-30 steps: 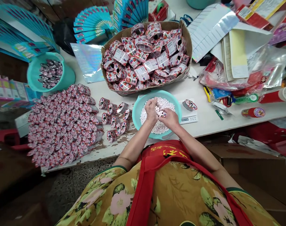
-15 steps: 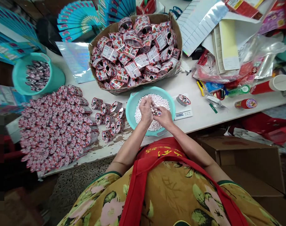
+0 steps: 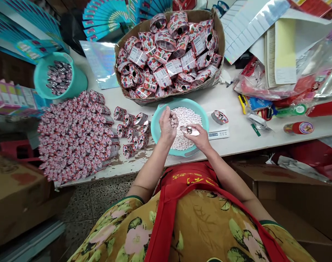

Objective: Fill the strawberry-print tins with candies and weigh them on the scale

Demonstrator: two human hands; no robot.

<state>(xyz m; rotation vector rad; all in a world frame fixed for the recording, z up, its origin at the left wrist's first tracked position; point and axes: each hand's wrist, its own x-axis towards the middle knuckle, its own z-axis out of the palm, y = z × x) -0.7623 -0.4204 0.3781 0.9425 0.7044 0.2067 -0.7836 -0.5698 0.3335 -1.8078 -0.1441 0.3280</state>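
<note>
Light falls across the white surface [image 3: 247, 142], worn patchy at its near edge, while the speckled floor [image 3: 82, 203] below sits dim!

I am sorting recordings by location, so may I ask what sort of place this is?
Probably a small packing workshop: a basin of white pellets, a digital scale, and a cardboard box full of printed containers suggest it.

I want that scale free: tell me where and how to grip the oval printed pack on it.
Pinch the oval printed pack by its long side walls, from above and slightly right. It seems to stand on the scale with its dark-centred end facing up, leaving those walls exposed; the basin sits close on its left, so the right looks freer.
</note>
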